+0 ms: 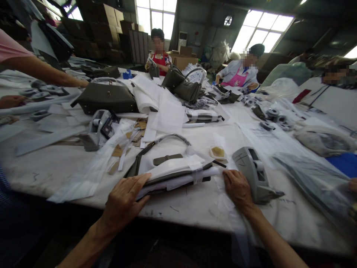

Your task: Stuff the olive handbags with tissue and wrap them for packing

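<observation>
A flat olive-grey handbag [167, 160] wrapped in white tissue paper lies near the table's front edge, its handle arching away from me. My left hand [126, 199] rests palm down on the bag's near left corner, fingers stretched out over the wrapping. My right hand [237, 188] lies on the table at the bag's right end, fingers curled over a sheet of clear plastic film [223, 203]. A grey tape dispenser [255, 173] stands just right of my right hand.
A small dish [218, 152] sits behind the bag. More handbags [107, 97] [185, 87], tissue sheets, a second dispenser [96, 128] and tape rolls [272, 113] cover the white table [55, 163]. Other people work at the far side and at left. Plastic-bagged goods [318, 178] lie right.
</observation>
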Action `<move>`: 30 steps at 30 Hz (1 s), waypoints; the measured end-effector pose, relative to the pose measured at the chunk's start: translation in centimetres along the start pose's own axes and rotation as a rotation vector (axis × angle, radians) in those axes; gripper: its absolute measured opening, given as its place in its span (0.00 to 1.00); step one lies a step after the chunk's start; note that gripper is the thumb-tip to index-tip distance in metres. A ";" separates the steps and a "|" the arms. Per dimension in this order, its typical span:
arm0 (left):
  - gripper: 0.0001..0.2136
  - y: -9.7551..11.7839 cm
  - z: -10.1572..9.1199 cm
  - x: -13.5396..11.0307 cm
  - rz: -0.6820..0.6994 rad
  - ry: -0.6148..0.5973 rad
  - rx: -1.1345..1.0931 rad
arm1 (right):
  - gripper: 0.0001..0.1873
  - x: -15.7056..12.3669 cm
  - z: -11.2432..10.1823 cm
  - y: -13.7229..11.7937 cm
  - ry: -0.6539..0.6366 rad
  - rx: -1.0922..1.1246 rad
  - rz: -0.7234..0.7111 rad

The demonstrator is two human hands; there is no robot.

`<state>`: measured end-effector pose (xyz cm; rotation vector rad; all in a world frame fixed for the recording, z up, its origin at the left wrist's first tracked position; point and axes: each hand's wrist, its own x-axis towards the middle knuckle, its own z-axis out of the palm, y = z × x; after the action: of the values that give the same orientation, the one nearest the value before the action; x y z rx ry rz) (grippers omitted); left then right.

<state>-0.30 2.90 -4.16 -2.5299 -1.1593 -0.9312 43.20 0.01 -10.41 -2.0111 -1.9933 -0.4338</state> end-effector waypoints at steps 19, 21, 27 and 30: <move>0.16 0.0 -0.1 0.4 0.015 0.008 -0.014 | 0.17 0.0 0.4 0.2 0.004 0.014 0.003; 0.16 -0.1 0.0 0.4 0.016 0.008 -0.017 | 0.17 0.1 0.5 0.3 -0.007 0.015 0.028; 0.16 -0.3 0.1 0.5 0.006 0.005 -0.019 | 0.17 1.5 -0.5 0.4 -0.110 0.290 0.136; 0.16 -0.4 0.1 0.6 0.005 0.015 -0.028 | 0.16 2.2 -1.4 -0.2 -0.117 0.327 0.153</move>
<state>-0.31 3.59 -3.86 -2.5422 -1.1436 -0.9703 42.98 1.50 -8.27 -1.9956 -1.8157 0.0431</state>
